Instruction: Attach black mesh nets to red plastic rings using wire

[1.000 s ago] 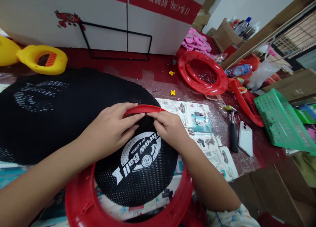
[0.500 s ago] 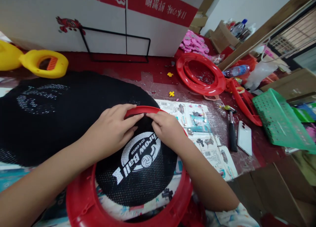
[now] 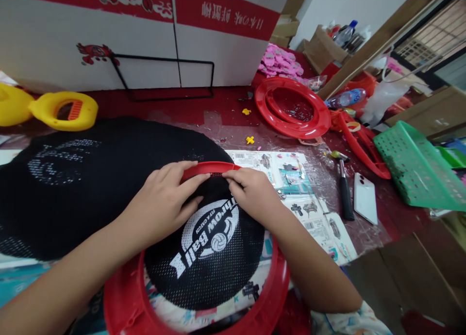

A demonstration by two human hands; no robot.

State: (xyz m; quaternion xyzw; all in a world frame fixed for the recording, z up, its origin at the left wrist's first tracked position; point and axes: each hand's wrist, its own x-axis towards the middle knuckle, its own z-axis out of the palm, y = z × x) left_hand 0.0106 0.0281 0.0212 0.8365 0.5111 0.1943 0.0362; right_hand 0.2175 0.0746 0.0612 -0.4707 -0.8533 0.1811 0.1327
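Note:
A red plastic ring lies in front of me with a round black mesh net printed "Throw Ball" lying inside it. My left hand and my right hand sit side by side at the ring's far rim. Both pinch the net's edge against that rim, fingers curled and pressed together. A stack of more black nets spreads out to the left, under my left forearm.
Another red ring lies at the back right. A hammer and a white phone lie right of printed cards. A green basket stands far right, yellow plastic parts far left, a white and red carton behind.
Both hands stay pinched at the far rim with only small finger shifts. The camera has tilted slightly, so everything sits a little lower in view.

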